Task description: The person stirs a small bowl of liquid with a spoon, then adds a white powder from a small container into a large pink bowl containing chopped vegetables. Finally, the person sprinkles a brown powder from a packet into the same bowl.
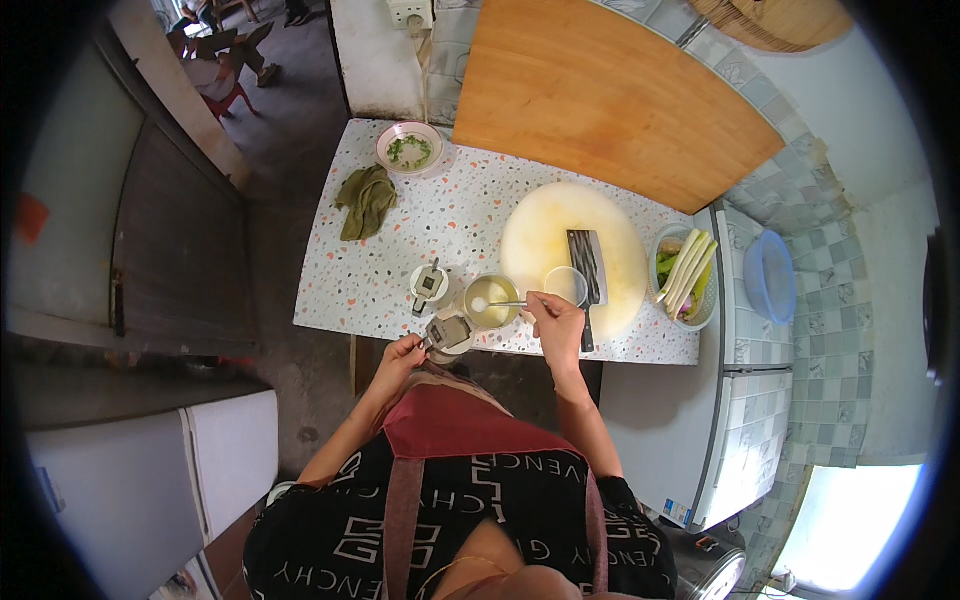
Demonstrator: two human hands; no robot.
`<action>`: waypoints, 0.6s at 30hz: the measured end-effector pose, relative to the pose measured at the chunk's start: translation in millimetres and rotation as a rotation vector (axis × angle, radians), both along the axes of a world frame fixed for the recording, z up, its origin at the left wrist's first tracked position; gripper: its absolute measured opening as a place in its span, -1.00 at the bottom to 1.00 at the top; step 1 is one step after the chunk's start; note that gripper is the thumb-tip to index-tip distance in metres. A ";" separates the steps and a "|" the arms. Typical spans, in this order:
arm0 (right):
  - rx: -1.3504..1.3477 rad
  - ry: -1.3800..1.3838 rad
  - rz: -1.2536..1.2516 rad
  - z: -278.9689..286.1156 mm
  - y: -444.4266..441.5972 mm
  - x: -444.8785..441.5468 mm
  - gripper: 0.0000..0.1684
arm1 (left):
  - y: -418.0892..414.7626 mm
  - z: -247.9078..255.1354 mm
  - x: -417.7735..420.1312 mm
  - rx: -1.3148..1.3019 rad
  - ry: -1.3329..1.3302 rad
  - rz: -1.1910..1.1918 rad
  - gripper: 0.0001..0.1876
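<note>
My right hand (559, 322) grips the handle of a small metal spoon (504, 304) with a white substance in its bowl. The spoon is over a round container (491, 301) holding something pale yellow. My left hand (405, 354) pinches the edge of a lidded jar (450, 334) at the counter's front edge. A similar jar with a clasp (429, 283) stands just behind it. To the right, a cleaver (588, 262) and a clear round lid or shallow dish (565, 285) lie on a round white cutting board (532, 225).
A bowl of chopped greens (409, 148) and a green cloth (367, 202) are at the counter's back left. A basket of vegetables (685, 277) stands right of the board. A large wooden board (607, 90) leans on the wall. Seated people are visible beyond the doorway.
</note>
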State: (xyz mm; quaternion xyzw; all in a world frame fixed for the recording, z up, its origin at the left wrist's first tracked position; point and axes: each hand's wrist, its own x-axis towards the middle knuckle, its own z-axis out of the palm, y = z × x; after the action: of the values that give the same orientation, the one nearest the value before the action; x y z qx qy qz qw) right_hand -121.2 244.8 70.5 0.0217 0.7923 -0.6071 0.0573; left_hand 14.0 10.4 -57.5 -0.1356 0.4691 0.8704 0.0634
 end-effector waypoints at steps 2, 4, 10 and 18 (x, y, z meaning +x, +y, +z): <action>0.077 0.037 0.042 16.9 -5.2 12.2 -0.79 | -1.9 -5.4 1.4 0.014 0.019 -0.019 -0.92; 0.165 0.278 0.163 14.0 -13.0 27.9 -0.82 | -2.4 -5.9 0.9 0.034 0.035 -0.034 -0.92; 0.379 0.738 0.276 18.8 -12.1 36.0 -0.84 | 1.3 2.1 1.5 0.044 0.000 0.020 -0.90; 0.429 0.533 0.233 -38.9 -14.7 7.8 -0.90 | -0.1 -2.0 0.1 0.040 0.029 0.013 -0.90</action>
State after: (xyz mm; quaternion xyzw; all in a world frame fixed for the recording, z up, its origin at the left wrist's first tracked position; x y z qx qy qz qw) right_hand -113.4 230.1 31.5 -0.2162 0.8859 -0.4008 -0.0883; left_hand 14.1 10.3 -59.5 -0.1247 0.4515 0.8819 0.0534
